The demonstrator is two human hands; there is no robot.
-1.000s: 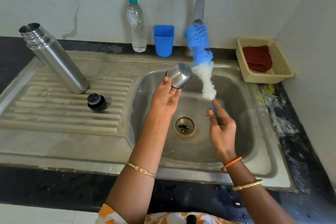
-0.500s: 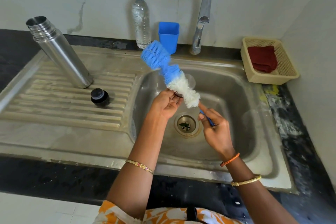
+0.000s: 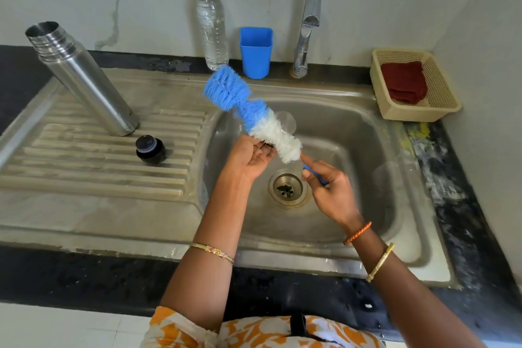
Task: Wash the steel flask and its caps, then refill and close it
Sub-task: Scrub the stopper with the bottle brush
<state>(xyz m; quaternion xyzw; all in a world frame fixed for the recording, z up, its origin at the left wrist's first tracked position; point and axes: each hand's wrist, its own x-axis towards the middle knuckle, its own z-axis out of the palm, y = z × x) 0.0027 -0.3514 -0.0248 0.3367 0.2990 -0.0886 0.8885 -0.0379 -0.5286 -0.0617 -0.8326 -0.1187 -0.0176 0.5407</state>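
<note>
Brush swung left across cap; right hand gripping handle.

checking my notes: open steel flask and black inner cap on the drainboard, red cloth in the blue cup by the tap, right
Not quite. The head view shows the red cloth in the cream basket right of the sink, not in the blue cup. The open steel flask and black inner cap do stand on the drainboard.

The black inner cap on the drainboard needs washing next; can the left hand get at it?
Probably not yet: the way to the black inner cap looks free, but the left hand seems occupied behind the bottle brush.
</note>
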